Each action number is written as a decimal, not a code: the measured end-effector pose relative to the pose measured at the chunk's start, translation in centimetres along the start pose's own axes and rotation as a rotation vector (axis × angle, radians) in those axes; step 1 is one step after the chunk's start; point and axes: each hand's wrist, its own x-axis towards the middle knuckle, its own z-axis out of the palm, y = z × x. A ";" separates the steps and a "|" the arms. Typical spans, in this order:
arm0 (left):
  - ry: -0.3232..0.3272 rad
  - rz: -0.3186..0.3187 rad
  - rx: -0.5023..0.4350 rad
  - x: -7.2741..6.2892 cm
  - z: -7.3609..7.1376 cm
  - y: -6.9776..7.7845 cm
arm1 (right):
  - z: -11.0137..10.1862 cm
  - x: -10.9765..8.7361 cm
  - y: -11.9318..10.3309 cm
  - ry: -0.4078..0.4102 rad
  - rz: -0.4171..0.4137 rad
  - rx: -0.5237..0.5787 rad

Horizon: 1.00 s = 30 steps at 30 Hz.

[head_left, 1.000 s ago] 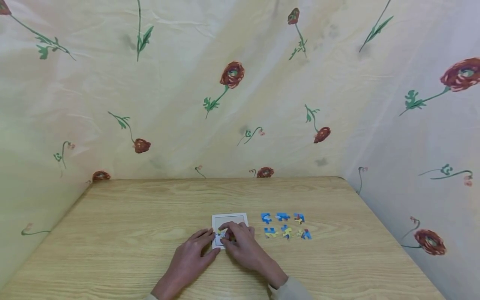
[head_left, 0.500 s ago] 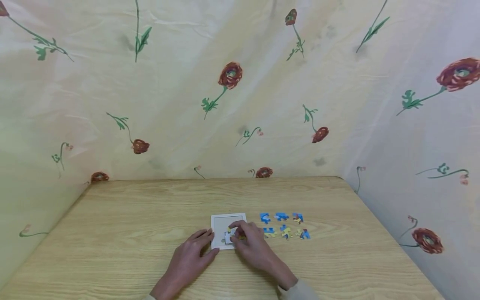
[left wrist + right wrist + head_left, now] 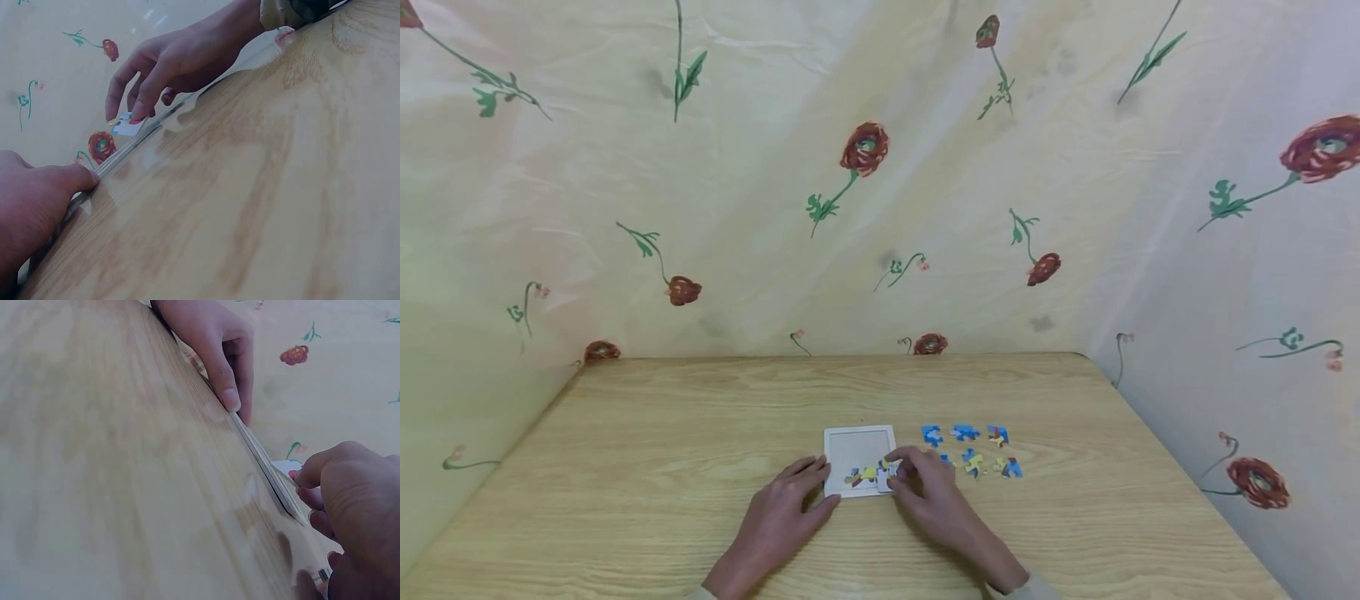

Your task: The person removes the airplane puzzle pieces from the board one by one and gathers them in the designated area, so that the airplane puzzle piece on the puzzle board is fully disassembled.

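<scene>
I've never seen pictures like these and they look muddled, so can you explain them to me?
There's no robot: these are a person's bare hands. A camera on the head took the wide picture. Cameras on the left and right wrists took the slanted ones.

On the wooden table lies a white frame with some puzzle pieces inside. More loose pieces lie to its right.

The left hand touches the frame's left edge. The right hand pinches one piece near the frame's right side.
</scene>
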 end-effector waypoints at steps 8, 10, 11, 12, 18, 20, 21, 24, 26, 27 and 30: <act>-0.018 -0.008 -0.005 0.1 0.0 0.1 | -1.3 -1.3 0.5 0.020 0.016 -0.037; -0.019 -0.010 -0.005 0.1 0.0 0.1 | -1.6 -1.7 0.7 0.024 0.022 -0.043; -0.019 -0.010 -0.006 0.1 0.0 0.1 | -1.7 -1.9 0.8 0.025 0.026 -0.045; -0.018 -0.009 -0.006 0.1 0.0 0.1 | -1.9 -2.0 0.9 0.027 0.030 -0.044; -0.021 -0.016 -0.011 0.1 0.1 0.1 | -2.6 -2.8 1.1 0.031 0.079 -0.031; -0.023 -0.017 -0.012 0.1 0.1 0.0 | -2.8 -3.0 1.2 0.033 0.093 -0.031; -0.024 -0.016 -0.012 0.0 0.1 0.0 | -2.9 -3.1 1.2 0.033 0.101 -0.036; -0.024 -0.015 -0.011 0.0 0.2 -0.1 | -3.2 -3.4 1.2 0.039 0.115 -0.053; -0.023 -0.015 -0.013 0.0 0.1 -0.1 | -3.4 -3.6 1.3 0.048 0.110 -0.063; -0.023 -0.015 -0.012 0.1 0.1 -0.1 | -3.5 -3.7 1.3 0.052 0.107 -0.067; -0.024 -0.022 -0.010 0.1 0.1 -0.1 | -3.8 -4.0 1.5 0.074 0.090 -0.077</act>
